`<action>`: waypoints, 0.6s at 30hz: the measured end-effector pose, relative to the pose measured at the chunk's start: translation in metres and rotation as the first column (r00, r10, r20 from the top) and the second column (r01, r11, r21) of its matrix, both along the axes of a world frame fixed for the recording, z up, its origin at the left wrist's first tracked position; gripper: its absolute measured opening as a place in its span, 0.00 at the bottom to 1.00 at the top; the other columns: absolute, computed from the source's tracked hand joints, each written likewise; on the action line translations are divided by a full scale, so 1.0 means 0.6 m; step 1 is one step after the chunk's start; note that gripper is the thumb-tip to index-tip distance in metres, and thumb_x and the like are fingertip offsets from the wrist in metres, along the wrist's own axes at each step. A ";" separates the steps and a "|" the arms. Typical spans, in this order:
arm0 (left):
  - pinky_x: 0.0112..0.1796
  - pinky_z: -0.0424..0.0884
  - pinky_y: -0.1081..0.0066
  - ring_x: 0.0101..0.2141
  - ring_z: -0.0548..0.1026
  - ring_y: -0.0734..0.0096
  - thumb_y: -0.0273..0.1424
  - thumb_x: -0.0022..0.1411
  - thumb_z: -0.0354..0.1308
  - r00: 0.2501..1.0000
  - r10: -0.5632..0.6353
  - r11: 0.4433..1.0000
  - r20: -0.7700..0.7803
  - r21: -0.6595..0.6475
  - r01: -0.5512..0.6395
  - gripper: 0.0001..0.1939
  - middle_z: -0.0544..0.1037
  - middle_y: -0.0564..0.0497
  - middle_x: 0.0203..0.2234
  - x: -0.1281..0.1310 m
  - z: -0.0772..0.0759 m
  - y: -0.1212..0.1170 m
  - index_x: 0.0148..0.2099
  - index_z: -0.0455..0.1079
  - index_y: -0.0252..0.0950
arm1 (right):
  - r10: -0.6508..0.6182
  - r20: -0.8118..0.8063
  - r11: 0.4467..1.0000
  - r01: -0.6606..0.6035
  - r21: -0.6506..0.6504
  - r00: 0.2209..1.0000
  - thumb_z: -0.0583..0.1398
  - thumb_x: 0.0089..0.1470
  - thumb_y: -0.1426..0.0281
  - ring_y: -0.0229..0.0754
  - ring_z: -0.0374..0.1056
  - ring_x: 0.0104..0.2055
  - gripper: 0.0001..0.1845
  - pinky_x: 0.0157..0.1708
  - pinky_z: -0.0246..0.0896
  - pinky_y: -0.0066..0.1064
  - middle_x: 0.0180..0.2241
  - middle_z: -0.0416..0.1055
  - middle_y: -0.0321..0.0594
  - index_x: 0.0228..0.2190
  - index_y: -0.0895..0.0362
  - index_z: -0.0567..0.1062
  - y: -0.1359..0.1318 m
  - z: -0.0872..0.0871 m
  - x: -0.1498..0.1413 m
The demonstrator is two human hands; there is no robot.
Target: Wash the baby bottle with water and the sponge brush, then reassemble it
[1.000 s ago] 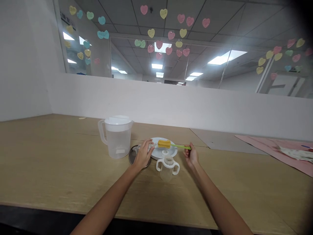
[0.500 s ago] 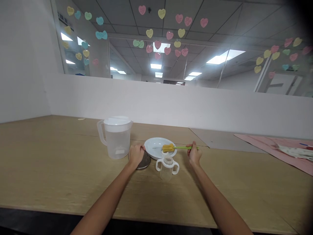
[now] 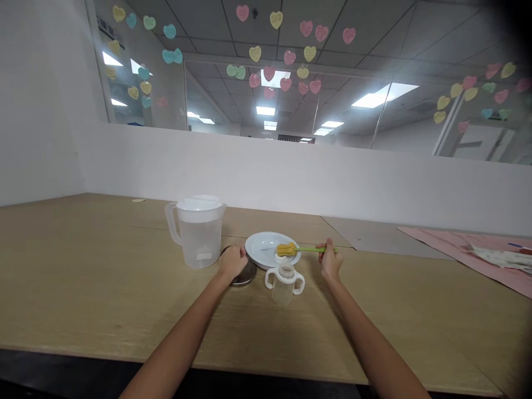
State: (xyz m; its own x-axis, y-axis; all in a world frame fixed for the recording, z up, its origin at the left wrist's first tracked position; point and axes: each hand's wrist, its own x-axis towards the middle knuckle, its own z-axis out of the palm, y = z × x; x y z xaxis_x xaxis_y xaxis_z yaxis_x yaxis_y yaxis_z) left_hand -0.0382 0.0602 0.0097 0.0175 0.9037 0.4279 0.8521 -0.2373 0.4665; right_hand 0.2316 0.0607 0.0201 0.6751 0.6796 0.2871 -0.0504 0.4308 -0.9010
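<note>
The tabletop (image 3: 257, 338) runs to its front edge along the bottom, broad and level at lower centre. Beyond it stands an open-mouthed, two-handled bottle (image 3: 283, 292), contents indistinct. At centre, the left hand (image 3: 231, 262) curls over a dark metal dish (image 3: 246, 275); its grip cannot be told. Right of centre, the right hand (image 3: 330, 261) closes around the green handle of a yellow sponge brush (image 3: 286, 249), its head over a white plate (image 3: 266, 240). Left of centre stands a lidded translucent pitcher (image 3: 201, 241).
</note>
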 end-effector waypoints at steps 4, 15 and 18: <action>0.39 0.64 0.69 0.37 0.69 0.65 0.21 0.42 0.49 1.000 -0.016 1.000 0.007 0.005 0.016 0.13 0.72 0.47 0.32 0.000 -0.008 0.004 0.33 0.66 0.34 | 0.011 -0.009 1.000 -0.011 0.022 1.000 0.54 0.46 0.52 0.30 0.47 0.10 0.24 0.11 0.39 0.25 0.07 0.51 0.29 0.14 0.59 0.69 -0.002 0.001 -0.001; 0.32 0.64 0.73 0.30 0.71 0.71 0.20 0.47 0.45 0.985 0.014 0.999 0.173 -0.036 -0.008 0.12 0.73 0.51 0.27 0.002 -0.014 0.020 0.35 0.63 0.35 | -0.053 0.038 0.997 0.051 0.063 0.998 0.53 0.45 0.50 0.29 0.46 0.11 0.27 0.12 0.39 0.25 0.07 0.49 0.28 0.15 0.60 0.70 0.000 -0.003 -0.002; 0.30 0.63 0.73 0.28 0.71 0.71 0.20 0.47 0.45 0.982 0.026 0.998 0.188 -0.058 -0.016 0.11 0.73 0.51 0.24 0.003 -0.019 0.024 0.33 0.63 0.35 | -0.067 0.075 0.996 0.062 0.062 0.995 0.52 0.46 0.51 0.30 0.47 0.11 0.27 0.12 0.41 0.25 0.07 0.50 0.29 0.14 0.60 0.69 -0.001 -0.004 -0.003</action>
State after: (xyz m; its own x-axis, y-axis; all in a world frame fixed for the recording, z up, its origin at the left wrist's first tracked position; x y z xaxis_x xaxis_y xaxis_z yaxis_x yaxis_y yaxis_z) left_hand -0.0364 0.0745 -0.0016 -0.0781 0.9255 0.3705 0.7518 -0.1894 0.6316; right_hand 0.2297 0.0604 0.0177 0.6916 0.6152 0.3784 0.0474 0.4841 -0.8737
